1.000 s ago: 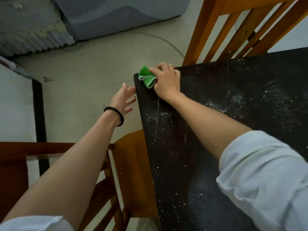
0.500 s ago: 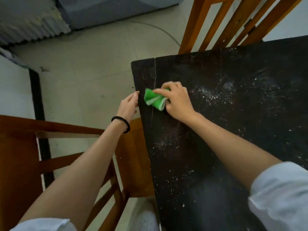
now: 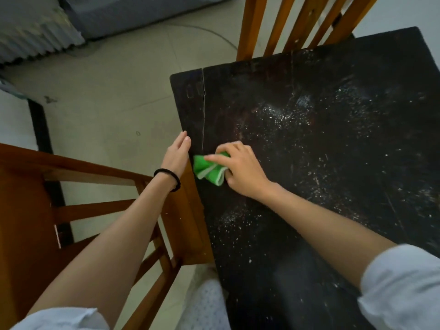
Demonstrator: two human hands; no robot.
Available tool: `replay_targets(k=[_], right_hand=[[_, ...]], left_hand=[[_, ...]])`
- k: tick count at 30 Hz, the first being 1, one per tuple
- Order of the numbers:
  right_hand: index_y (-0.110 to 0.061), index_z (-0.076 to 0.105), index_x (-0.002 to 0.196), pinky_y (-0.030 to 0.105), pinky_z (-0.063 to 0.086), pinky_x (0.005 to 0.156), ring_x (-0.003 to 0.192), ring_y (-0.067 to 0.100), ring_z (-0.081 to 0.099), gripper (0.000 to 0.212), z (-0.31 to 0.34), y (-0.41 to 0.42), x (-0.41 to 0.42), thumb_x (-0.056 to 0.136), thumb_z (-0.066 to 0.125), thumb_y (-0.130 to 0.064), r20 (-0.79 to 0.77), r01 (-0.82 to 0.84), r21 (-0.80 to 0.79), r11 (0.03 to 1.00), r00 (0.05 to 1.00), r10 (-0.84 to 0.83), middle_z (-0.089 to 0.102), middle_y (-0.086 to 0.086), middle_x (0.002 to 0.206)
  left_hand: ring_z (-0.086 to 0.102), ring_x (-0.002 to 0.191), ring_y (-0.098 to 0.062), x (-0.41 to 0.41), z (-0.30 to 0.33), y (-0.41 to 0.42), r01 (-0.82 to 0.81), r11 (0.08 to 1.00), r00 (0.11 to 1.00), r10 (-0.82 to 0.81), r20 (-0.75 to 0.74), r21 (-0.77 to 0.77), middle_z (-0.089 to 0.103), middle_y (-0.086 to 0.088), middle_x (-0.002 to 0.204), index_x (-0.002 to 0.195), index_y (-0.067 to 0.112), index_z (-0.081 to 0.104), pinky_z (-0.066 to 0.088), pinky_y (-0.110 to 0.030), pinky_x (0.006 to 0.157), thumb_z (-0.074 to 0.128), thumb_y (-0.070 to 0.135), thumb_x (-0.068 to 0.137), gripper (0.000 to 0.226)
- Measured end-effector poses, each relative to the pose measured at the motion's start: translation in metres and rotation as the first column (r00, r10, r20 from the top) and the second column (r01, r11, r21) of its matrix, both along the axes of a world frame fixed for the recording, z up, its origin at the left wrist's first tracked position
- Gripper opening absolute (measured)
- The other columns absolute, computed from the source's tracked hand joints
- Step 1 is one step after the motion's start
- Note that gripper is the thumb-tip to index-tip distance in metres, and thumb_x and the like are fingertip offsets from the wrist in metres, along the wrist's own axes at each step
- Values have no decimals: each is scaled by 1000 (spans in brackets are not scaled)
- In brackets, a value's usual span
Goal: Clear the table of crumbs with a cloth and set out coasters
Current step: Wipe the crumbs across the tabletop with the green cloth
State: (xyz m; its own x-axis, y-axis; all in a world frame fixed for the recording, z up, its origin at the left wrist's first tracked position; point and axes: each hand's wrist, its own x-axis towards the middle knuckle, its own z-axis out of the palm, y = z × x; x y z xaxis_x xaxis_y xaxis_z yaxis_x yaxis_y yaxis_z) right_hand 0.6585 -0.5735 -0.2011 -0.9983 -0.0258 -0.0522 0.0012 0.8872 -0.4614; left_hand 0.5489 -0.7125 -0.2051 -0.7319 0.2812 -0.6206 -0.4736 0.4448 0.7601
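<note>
A dark wooden table (image 3: pixel 333 234) is sprinkled with white crumbs (image 3: pixel 297 110) across its middle and near side. My right hand (image 3: pixel 240 167) grips a bunched green cloth (image 3: pixel 209 169) and presses it on the tabletop close to the left edge. My left hand (image 3: pixel 177 154) is held flat, fingers straight and together, right beside the table's left edge next to the cloth. It holds nothing. A black band circles the left wrist. No coasters are in view.
A wooden chair (image 3: pixel 181 225) stands tucked against the table's left side. Another wooden chair back (image 3: pixel 292 25) rises at the far edge. Pale tiled floor (image 3: pixel 114 91) lies to the left, with a grey corrugated sheet (image 3: pixel 35 32) at the top left.
My right hand has dragged the cloth from the far left corner down along the left edge towards me. My left hand followed alongside the edge.
</note>
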Motion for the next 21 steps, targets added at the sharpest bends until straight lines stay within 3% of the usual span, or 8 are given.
replay_targets(k=[2, 5, 8, 11, 15, 18, 21], right_hand=[[-21, 61, 118, 46, 42, 88, 108, 31, 49, 46, -9, -16, 15, 74, 65, -9, 39, -22, 6, 1000, 999, 22, 57, 10, 115], [-25, 59, 113, 42, 45, 88, 108, 26, 51, 45, -11, -37, 93, 71, 72, -19, 51, -309, -47, 950, 949, 311, 57, 6, 116], [-30, 59, 112, 39, 50, 85, 106, 21, 53, 40, 3, -32, 143, 75, 67, -23, 114, -419, -128, 899, 894, 433, 59, 1, 112], [-24, 61, 112, 40, 48, 82, 99, 27, 57, 42, 3, 4, 116, 72, 68, -15, -5, -266, -3, 964, 964, 266, 62, 8, 107], [-17, 64, 115, 41, 41, 82, 99, 37, 56, 49, 4, 54, 39, 68, 58, -5, -122, 189, 117, 975, 977, -175, 62, 15, 107], [-23, 55, 126, 38, 33, 91, 114, 32, 45, 50, 2, 87, -11, 80, 52, -6, -109, 458, 176, 872, 889, -445, 54, 10, 122], [-27, 45, 134, 37, 30, 97, 120, 27, 38, 52, -7, 110, -60, 85, 46, -9, -66, 591, 176, 787, 805, -590, 46, 6, 130]], left_hand=[[35, 137, -22, 9, -4, -6, -8, 1000, 1000, 8, 13, -5, 36, -6, 149, 145, 18, 30, 28, -44, 114, 38, 30, 99, 48], [33, 138, -22, 25, 2, -9, 15, 1000, 1000, -14, 22, -23, 34, -4, 150, 146, 18, 28, 27, -44, 115, 37, 31, 99, 49], [23, 142, -19, 35, 3, -3, 116, 973, 980, -145, -138, -198, 23, -4, 155, 148, 15, 22, 22, -36, 116, 39, 26, 99, 53], [11, 145, -21, 32, 2, 12, 192, 857, 871, -374, -319, -479, 14, -4, 157, 148, 14, 22, 16, -41, 118, 41, 26, 97, 55], [-3, 146, -27, 28, -3, 39, 296, 665, 655, -663, -361, -686, 4, -5, 159, 149, 17, 16, 3, -44, 117, 39, 30, 97, 58], [-6, 146, -28, 27, -12, 49, 329, 656, 631, -688, -359, -680, 0, -6, 159, 149, 15, 11, -1, -39, 118, 36, 30, 99, 59], [-8, 146, -25, 30, -25, 46, 294, 680, 632, -665, -396, -672, 0, -3, 159, 149, 17, 10, -6, -34, 116, 34, 30, 100, 57]])
